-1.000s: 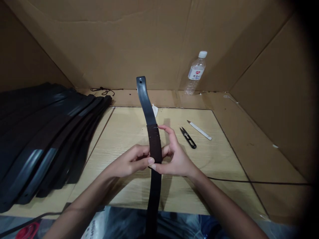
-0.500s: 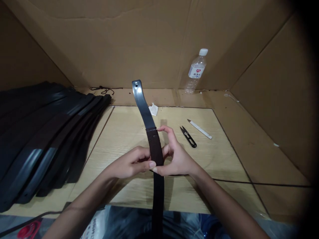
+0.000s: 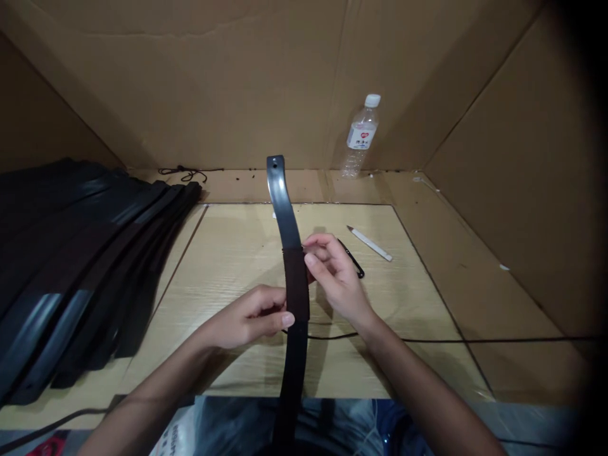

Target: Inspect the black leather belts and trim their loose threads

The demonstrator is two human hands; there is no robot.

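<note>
A long, dark, curved strip (image 3: 280, 199) with a hole near its far end stands upright before me and runs down towards my lap. Brown cord wrapping (image 3: 296, 278) covers its middle. My left hand (image 3: 259, 316) grips the strip at the lower end of that wrapping, thumb in front and fingers behind. At the wrapping's upper right edge is my right hand (image 3: 335, 272), its fingers closed and bent; whatever lies between the fingertips is too small to tell. A thin dark cord (image 3: 427, 341) extends rightwards from beside the strip, passing my right wrist.
Many similar dark strips (image 3: 95, 234) are piled on the left. Black thread snips (image 3: 354, 261), partly behind my right hand, and a white pencil (image 3: 370, 244) lie on the table (image 3: 228, 253). A plastic bottle (image 3: 361, 136) stands by the cardboard wall (image 3: 228, 95).
My right hand has shifted from the wrapping's lower end to its upper edge and its fingers have drawn together. The strip has turned slightly. My left hand keeps its grip.
</note>
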